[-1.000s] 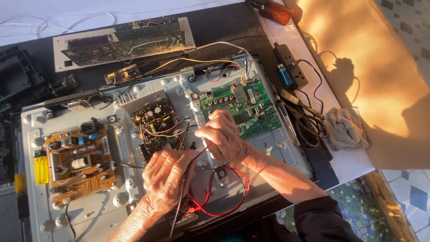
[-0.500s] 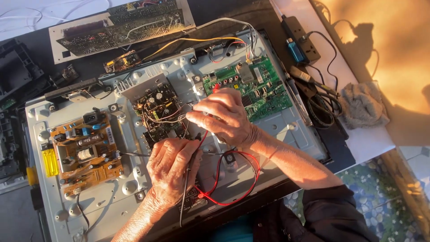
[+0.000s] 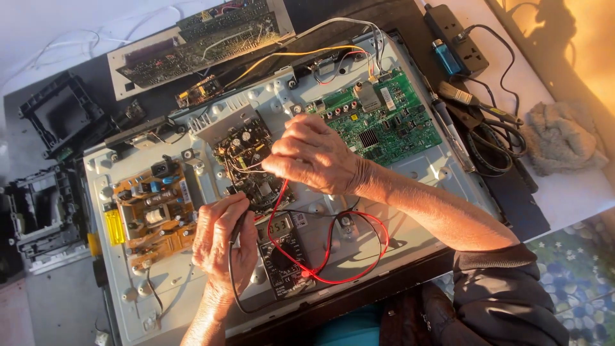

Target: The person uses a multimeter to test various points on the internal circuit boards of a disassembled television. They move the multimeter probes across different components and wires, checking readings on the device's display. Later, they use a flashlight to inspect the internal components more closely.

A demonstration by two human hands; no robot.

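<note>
My left hand (image 3: 222,240) grips a black test probe, its tip near the dark middle circuit board (image 3: 250,160). My right hand (image 3: 315,154) pinches a red test probe over the same board. Red and black leads (image 3: 339,256) run down to a small black multimeter (image 3: 282,253) lying on the grey metal chassis (image 3: 410,224) between my hands. A green circuit board (image 3: 384,118) lies right of my right hand. An orange-brown power board (image 3: 150,208) sits left of my left hand.
A detached circuit panel (image 3: 198,41) lies at the top. A black power strip (image 3: 458,41), a soldering iron (image 3: 480,106) and a grey rag (image 3: 560,138) are on the right. Black plastic frames (image 3: 61,118) lie on the left.
My right hand has moved up onto the dark middle board with the red probe. The left hand has shifted slightly up with the black probe. The multimeter now shows between them.
</note>
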